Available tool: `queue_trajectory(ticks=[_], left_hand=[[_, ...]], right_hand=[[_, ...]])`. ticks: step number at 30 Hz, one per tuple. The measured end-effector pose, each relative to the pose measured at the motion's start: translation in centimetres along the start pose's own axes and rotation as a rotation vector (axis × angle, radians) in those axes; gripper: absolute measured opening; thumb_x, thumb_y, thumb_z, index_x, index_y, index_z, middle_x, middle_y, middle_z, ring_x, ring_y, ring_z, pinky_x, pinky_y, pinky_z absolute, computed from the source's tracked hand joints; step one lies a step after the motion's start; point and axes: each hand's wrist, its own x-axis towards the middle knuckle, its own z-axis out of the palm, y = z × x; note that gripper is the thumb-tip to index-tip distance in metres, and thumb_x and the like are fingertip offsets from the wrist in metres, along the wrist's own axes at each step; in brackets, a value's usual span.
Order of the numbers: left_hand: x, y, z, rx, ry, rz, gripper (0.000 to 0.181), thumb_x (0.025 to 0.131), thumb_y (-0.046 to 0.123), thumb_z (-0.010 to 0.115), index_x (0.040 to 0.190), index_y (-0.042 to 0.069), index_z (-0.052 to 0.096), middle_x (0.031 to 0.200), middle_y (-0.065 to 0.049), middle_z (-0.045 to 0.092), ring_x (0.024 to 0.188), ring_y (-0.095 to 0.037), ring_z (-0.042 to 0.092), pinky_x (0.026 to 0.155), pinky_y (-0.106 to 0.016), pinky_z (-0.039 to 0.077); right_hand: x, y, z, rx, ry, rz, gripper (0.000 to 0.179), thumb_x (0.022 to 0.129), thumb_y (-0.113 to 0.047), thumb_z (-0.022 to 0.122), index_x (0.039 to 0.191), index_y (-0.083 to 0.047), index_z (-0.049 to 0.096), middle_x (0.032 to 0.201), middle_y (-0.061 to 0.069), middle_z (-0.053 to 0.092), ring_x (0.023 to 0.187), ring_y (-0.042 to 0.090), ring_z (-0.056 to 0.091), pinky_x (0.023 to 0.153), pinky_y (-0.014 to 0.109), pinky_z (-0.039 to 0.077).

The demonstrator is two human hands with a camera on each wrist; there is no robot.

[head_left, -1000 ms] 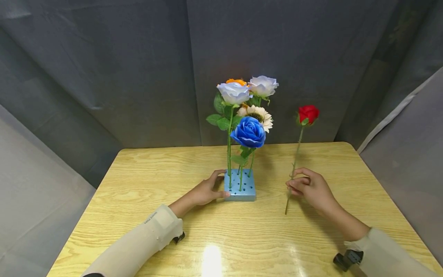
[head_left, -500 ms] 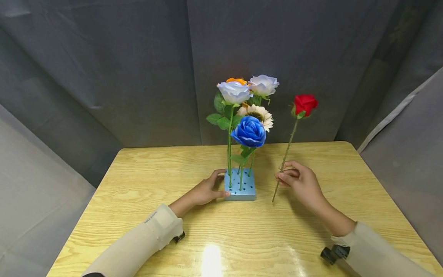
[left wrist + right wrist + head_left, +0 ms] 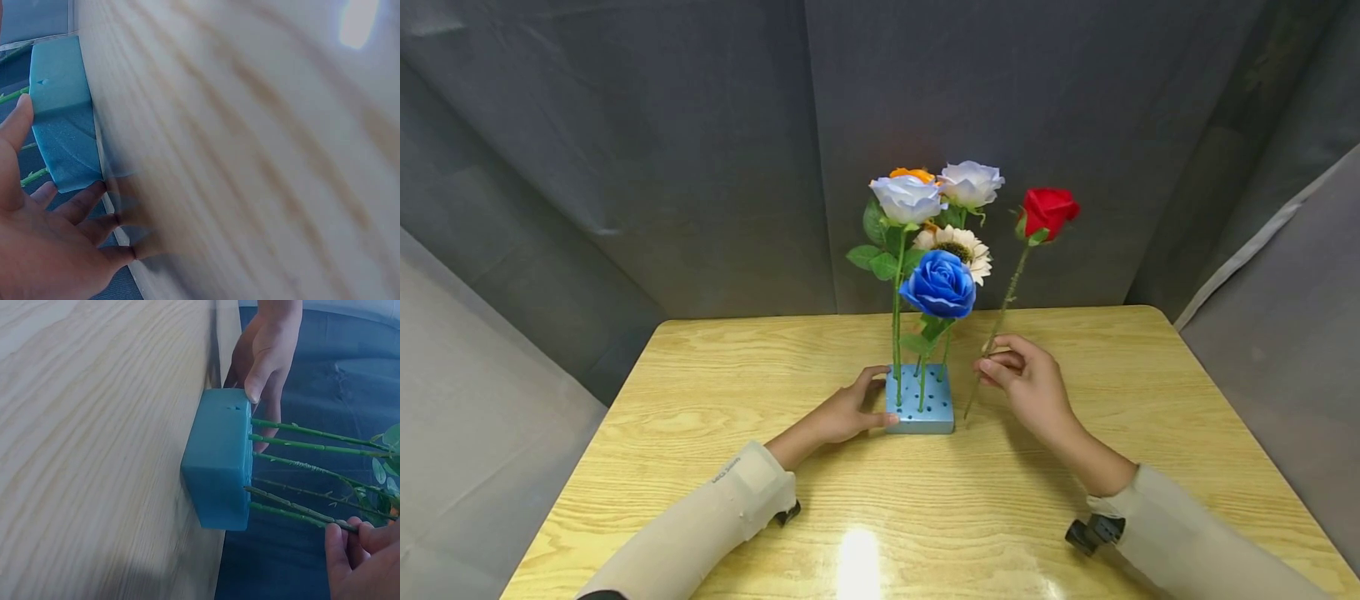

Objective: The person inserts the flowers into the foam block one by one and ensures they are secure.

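A light-blue block [image 3: 921,427] with small holes in its top sits on the table. My left hand [image 3: 844,414] holds its left side, thumb at the front corner and fingers toward the back. Several stemmed flowers stand in the holes: a blue rose [image 3: 942,285], two pale roses [image 3: 907,200], a cream sunflower [image 3: 976,255] and an orange bloom [image 3: 913,174] partly hidden behind. To the right, my right hand [image 3: 1030,387] pinches the stem of a red rose [image 3: 1047,214]. That rose leans right, its lower stem tip just right of the block.
The wood-grain table [image 3: 715,358] reaches back to a grey curtain [image 3: 737,167]. More grey cloth [image 3: 1285,333] hangs at the sides. Black devices [image 3: 1096,533] are strapped at both wrists.
My right hand has carried the red rose left and slightly up, nearer the block, and its stem now tilts more. My left hand and the block have stayed put.
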Motion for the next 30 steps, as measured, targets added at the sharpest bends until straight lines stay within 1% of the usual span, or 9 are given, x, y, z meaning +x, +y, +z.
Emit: queue_trajectory(ticks=[3, 6, 11, 16, 20, 22, 26, 28, 30], left_hand=[[0.1, -0.1, 0.0, -0.001, 0.001, 0.004, 0.087, 0.097, 0.04, 0.074, 0.163, 0.022, 0.021, 0.162, -0.019, 0.039, 0.149, -0.041, 0.036, 0.12, -0.058, 0.028], [0.1, -0.2, 0.0, -0.002, 0.004, 0.006, 0.087, 0.097, 0.04, 0.074, 0.163, 0.022, 0.021, 0.161, -0.019, 0.04, 0.149, -0.041, 0.036, 0.12, -0.059, 0.029], [0.1, -0.2, 0.1, -0.002, 0.007, 0.008, 0.087, 0.097, 0.04, 0.074, 0.163, 0.021, 0.021, 0.161, -0.019, 0.041, 0.149, -0.041, 0.036, 0.12, -0.058, 0.029], [0.1, -0.2, 0.1, -0.001, 0.002, 0.003, 0.087, 0.097, 0.04, 0.074, 0.163, 0.022, 0.021, 0.162, -0.018, 0.04, 0.15, -0.039, 0.036, 0.121, -0.057, 0.028], [0.2, -0.4, 0.1, -0.001, -0.005, 0.003, 0.087, 0.097, 0.041, 0.073, 0.163, 0.023, 0.02, 0.162, -0.017, 0.039, 0.15, -0.038, 0.035, 0.121, -0.056, 0.028], [0.3, -0.5, 0.1, 0.001, -0.005, 0.006, 0.087, 0.097, 0.041, 0.073, 0.163, 0.023, 0.02, 0.162, -0.017, 0.039, 0.15, -0.038, 0.035, 0.121, -0.056, 0.028], [0.3, -0.5, 0.1, 0.002, -0.002, 0.002, 0.087, 0.097, 0.041, 0.074, 0.163, 0.023, 0.02, 0.162, -0.016, 0.04, 0.15, -0.038, 0.035, 0.121, -0.056, 0.028], [0.2, -0.3, 0.1, 0.002, 0.002, 0.0, 0.087, 0.097, 0.041, 0.074, 0.163, 0.023, 0.021, 0.162, -0.017, 0.04, 0.15, -0.039, 0.035, 0.121, -0.057, 0.027], [0.1, -0.2, 0.1, 0.0, 0.004, -0.003, 0.087, 0.097, 0.041, 0.074, 0.163, 0.023, 0.021, 0.162, -0.018, 0.04, 0.15, -0.039, 0.035, 0.121, -0.057, 0.027]], right_hand=[[0.3, -0.1, 0.6, 0.008, 0.012, -0.009, 0.028, 0.101, 0.004, 0.062, 0.127, 0.012, 0.057, 0.108, 0.032, 0.071, 0.09, 0.008, 0.074, 0.083, 0.031, 0.061], [0.6, -0.4, 1.1, 0.038, 0.025, -0.011, 0.026, 0.1, 0.006, 0.062, 0.124, 0.012, 0.057, 0.107, 0.033, 0.071, 0.09, 0.008, 0.074, 0.083, 0.03, 0.06], [1.0, -0.7, 1.8, 0.056, 0.038, -0.019, 0.027, 0.099, 0.009, 0.061, 0.126, 0.013, 0.057, 0.108, 0.035, 0.07, 0.088, 0.006, 0.073, 0.082, 0.026, 0.06], [1.3, -0.5, 2.3, 0.059, 0.041, -0.032, 0.026, 0.099, 0.011, 0.06, 0.124, 0.013, 0.058, 0.108, 0.035, 0.069, 0.088, 0.004, 0.073, 0.083, 0.028, 0.06], [1.5, -0.1, 2.6, 0.058, 0.042, -0.062, 0.019, 0.098, 0.011, 0.061, 0.117, 0.013, 0.06, 0.105, 0.035, 0.07, 0.086, 0.002, 0.072, 0.082, 0.029, 0.061], [1.6, 0.1, 2.8, 0.047, 0.046, -0.08, 0.015, 0.097, 0.011, 0.063, 0.112, 0.011, 0.063, 0.104, 0.034, 0.07, 0.087, 0.007, 0.073, 0.082, 0.031, 0.061], [1.6, 0.7, 3.2, -0.004, 0.046, -0.098, 0.011, 0.096, 0.008, 0.066, 0.108, 0.009, 0.066, 0.102, 0.029, 0.072, 0.093, 0.028, 0.075, 0.082, 0.039, 0.061], [1.5, 0.9, 3.4, -0.032, 0.041, -0.096, 0.012, 0.097, 0.007, 0.066, 0.109, 0.008, 0.067, 0.102, 0.025, 0.073, 0.095, 0.035, 0.073, 0.081, 0.039, 0.062], [1.5, 1.1, 3.5, -0.05, 0.039, -0.097, 0.015, 0.097, 0.006, 0.066, 0.112, 0.008, 0.067, 0.101, 0.024, 0.074, 0.095, 0.037, 0.073, 0.08, 0.036, 0.062]])
